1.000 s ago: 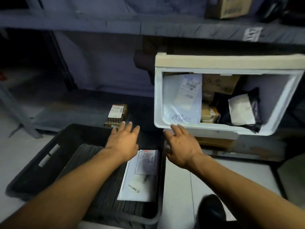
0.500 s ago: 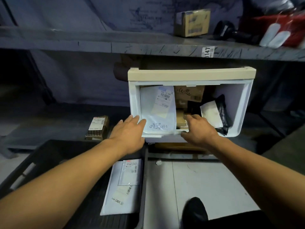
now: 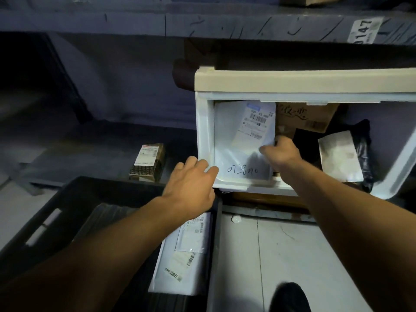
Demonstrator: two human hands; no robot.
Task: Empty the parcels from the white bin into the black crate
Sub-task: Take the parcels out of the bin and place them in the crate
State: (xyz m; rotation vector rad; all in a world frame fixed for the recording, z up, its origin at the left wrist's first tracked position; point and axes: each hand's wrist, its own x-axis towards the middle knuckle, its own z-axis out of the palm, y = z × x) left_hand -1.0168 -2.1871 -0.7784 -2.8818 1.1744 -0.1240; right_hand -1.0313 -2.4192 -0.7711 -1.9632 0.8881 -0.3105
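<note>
The white bin [image 3: 270,83] lies tipped on its side on the low shelf, its mouth facing me. Inside stand a white mailer [image 3: 238,143] with a label and handwriting, a brown box [image 3: 308,115] and a black bag [image 3: 362,152] with a white label. My right hand [image 3: 281,152] is inside the bin, its fingers pinched on the white mailer's right edge. My left hand [image 3: 191,183] rests against the bin's lower left corner, fingers apart. The black crate [image 3: 74,199] sits on the floor at lower left and holds two white mailers [image 3: 180,257].
A small taped brown parcel [image 3: 148,162] lies on the low shelf left of the bin. An upper shelf [image 3: 202,21] with a number tag overhangs the bin. Pale floor [image 3: 281,255] lies right of the crate, with my dark shoe [image 3: 290,296] at the bottom edge.
My right hand went from the bin's front lip into the bin and closed on the white mailer's edge. My left hand moved up from over the crate to the bin's lower left corner.
</note>
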